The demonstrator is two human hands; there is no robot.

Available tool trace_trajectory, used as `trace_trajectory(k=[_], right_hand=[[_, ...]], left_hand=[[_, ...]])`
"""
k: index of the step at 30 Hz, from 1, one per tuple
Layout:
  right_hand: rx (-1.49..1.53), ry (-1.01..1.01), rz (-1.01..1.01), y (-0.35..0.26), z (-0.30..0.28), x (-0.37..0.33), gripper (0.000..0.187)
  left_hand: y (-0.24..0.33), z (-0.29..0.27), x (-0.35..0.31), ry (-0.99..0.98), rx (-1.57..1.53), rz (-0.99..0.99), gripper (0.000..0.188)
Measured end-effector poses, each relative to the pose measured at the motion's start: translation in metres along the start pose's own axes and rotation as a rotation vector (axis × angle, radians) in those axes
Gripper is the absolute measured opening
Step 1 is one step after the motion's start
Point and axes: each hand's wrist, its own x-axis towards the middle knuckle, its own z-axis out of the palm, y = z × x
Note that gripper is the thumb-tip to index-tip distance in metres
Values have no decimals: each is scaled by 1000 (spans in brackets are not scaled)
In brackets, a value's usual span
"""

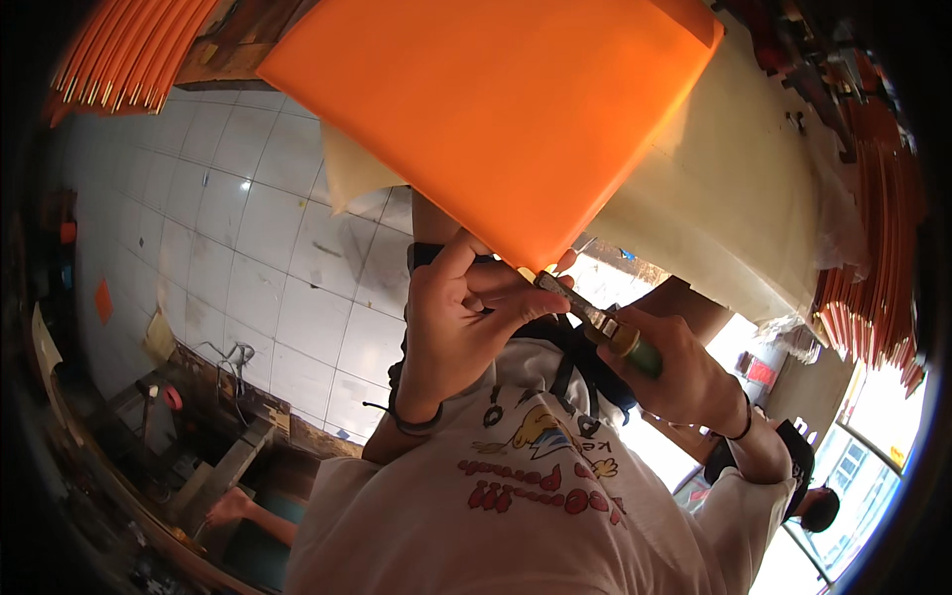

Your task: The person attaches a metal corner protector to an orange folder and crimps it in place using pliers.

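Note:
A large, smooth, flat orange cover (506,109) lies in front of me, one corner pointing toward my body. My left hand (461,317) is closed at that near corner, its fingers partly under the cover and the thumb reaching to the tool's tip. Small gold-coloured metal (528,275) shows at the corner. In my right hand (674,367) is a green-handled metal hand tool (600,319) resembling pliers, its fingers wrapped round the grip. The tool's head meets the cover's corner beside my left thumb; its exact bite there is too small to make out.
Stacked orange covers with gold-tipped corners (124,59) stand at the far left. More orange covers (873,248) are piled at the right, beside a table with a pale sheet (734,188). Tiled floor (268,218) lies left. Another person's bare foot (230,507) shows lower left; someone else (805,476) is at the lower right.

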Motion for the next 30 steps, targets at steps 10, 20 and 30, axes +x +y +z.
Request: trace_trajectory(k=[10,20,30], right_hand=[[12,96,-130,11,-4,-15,20],[70,-165,-21,6,-12,-19,50],[106,-49,-174,14,-7,-18,54]], left_hand=[[1,4,0,5,-96,26,38],[0,5,0,60,-104,19,49],[-1,7,-1,100,-34,21,50]])
